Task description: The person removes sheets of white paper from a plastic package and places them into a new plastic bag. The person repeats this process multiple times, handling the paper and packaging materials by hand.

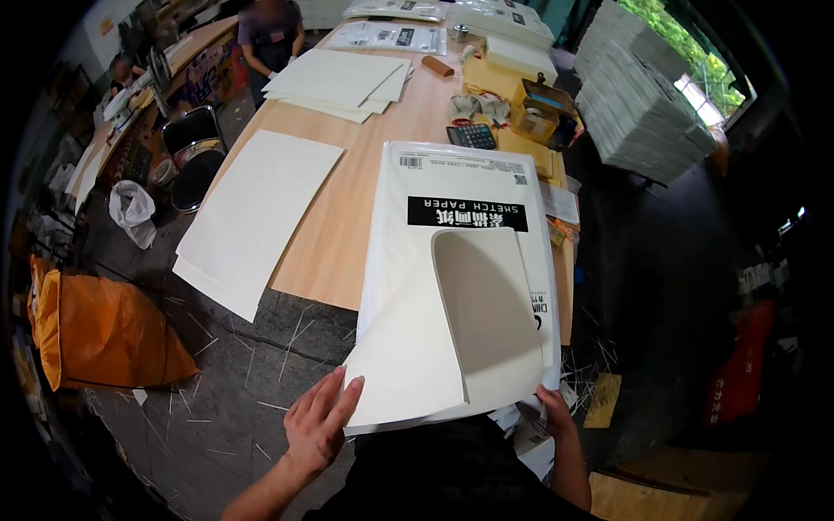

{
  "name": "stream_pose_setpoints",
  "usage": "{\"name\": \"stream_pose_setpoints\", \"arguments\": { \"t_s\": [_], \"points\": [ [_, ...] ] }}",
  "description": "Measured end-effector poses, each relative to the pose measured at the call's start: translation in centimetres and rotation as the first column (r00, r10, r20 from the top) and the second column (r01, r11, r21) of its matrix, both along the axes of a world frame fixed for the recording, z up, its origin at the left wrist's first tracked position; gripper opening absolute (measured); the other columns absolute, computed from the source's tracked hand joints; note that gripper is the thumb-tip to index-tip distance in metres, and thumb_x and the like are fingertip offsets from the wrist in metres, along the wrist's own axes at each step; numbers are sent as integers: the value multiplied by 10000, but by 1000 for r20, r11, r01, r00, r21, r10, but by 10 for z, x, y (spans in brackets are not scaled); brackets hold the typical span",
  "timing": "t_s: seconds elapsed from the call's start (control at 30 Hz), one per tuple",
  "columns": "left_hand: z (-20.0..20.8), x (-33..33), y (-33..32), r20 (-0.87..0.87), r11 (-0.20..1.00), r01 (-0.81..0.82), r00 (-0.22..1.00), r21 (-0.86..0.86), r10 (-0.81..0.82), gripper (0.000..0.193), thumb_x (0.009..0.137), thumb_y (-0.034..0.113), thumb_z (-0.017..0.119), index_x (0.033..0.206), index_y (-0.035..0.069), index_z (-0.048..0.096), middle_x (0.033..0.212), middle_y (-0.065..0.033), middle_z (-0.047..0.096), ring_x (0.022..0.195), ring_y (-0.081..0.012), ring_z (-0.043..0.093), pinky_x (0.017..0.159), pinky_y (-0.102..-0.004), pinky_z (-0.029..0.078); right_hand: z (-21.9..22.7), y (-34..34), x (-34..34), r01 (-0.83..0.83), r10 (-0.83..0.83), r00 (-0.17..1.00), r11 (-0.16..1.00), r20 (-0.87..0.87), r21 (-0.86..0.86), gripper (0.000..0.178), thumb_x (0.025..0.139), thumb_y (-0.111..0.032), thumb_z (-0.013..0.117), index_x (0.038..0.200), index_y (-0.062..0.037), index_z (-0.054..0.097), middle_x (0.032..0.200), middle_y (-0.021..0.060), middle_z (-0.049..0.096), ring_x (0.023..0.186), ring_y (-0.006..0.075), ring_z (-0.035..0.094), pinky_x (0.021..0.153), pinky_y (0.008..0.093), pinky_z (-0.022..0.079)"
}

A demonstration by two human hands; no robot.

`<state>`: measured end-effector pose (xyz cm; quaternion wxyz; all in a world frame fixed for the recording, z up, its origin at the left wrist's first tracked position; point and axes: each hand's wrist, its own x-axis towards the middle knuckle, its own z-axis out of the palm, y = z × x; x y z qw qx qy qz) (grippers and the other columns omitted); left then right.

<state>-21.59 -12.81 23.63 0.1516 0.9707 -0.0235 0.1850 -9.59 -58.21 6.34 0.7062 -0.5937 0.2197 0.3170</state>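
Looking toward six o'clock, what are you seeing?

– Cream paper (400, 356) is curling over itself on a plastic-wrapped paper pack (465, 211), its right part bowing in shade. The pack is lying on the wooden tabletop (304, 278), its near end apparently overhanging the edge.

– And the hands?

– The left hand (320, 421) is resting at seven o'clock, unclenched, its fingers spreading against the paper's left edge. The right hand (556, 412) is touching the near right corner, between four and five o'clock; its fingers are mostly hiding underneath, so I cannot tell whether it is grasping the paper, the pack or both.

– How is the paper likely to be handling?

– Light, I am guessing, and fairly springy: that smooth bend is suggesting some stiffness, though the number of sheets is not showing. It is probably sliding easily over the slick plastic, and a hard pinch is risking a crease.

– Where are you suggesting taking hold?

– By two opposite edges, with flat fingers supporting from beneath and thumbs pressing lightly, avoiding the bend.

– Anything else nearby?

– Loose paper sheets (261, 204) are lying between nine and ten o'clock; a calculator (472, 136) is sitting at one.
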Motion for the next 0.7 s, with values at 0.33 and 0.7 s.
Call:
{"name": "stream_pose_setpoints", "arguments": {
  "t_s": [0.33, 0.7],
  "points": [
    [-82, 13, 113, -445, -40, -444, 893, -895, 57, 256, 911, 123, 596, 1141, 13, 576, 935, -52, 651, 789, -158, 631, 702, -290, 519, -12, 1, -15, 198, -155, 956, 967, 250, -161, 333, 910, -220, 600, 1100, 52, 627, 1025, 94, 666, 931, 177, 635, 823, 297, 478],
    [-227, -8, 155, -449, -382, -458, 886, -803, -118, 459, 960, 238, 537, 1313, -45, 459, 1265, -143, 583, 1132, -274, 584, 969, -411, 490, 21, -1, -43, 32, 150, 975, 640, 166, -768, 483, 896, -452, 608, 1029, 12, 616, 885, 146, 660, 832, 212, 632, 775, 374, 492]
  ]
}}
